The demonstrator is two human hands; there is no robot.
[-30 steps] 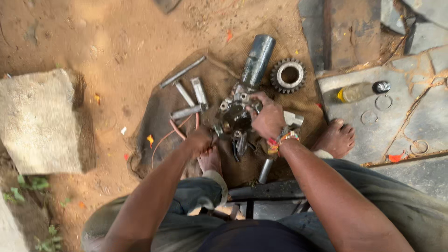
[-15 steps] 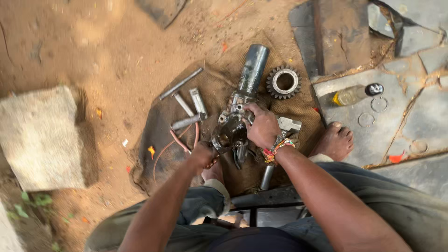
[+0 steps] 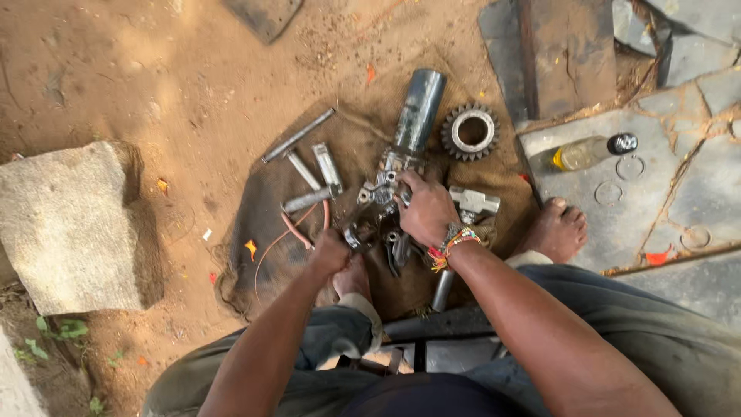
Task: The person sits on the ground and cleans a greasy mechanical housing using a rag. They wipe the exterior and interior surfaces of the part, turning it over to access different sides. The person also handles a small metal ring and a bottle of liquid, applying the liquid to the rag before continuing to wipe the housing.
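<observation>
- Right hand [image 3: 427,210] is clamped down over the greasy metal assembly [image 3: 380,202] in the middle of the dark cloth [image 3: 255,208], fingers curled tight around its upper housing.
- Left hand [image 3: 330,252] is balled into a fist at the assembly's lower end, gripping a part there; what exactly sits inside the fist is hidden.
- Compared with a second ago, the left hand has slid in closer to the assembly, and the right has shifted a little up it, so both hands now bear on the one piece: that reads as bracing and working it.
- The grey cylinder [image 3: 419,108] runs from the assembly toward the cloth's far edge, with the gear wheel [image 3: 470,132] just beside it.
- Loose metal rods [image 3: 307,166] lie on the cloth's left half, untouched.
- A bottle [image 3: 587,151] lies on the stone slabs [image 3: 695,193] off the cloth's right edge, near a bare foot [image 3: 557,229].
</observation>
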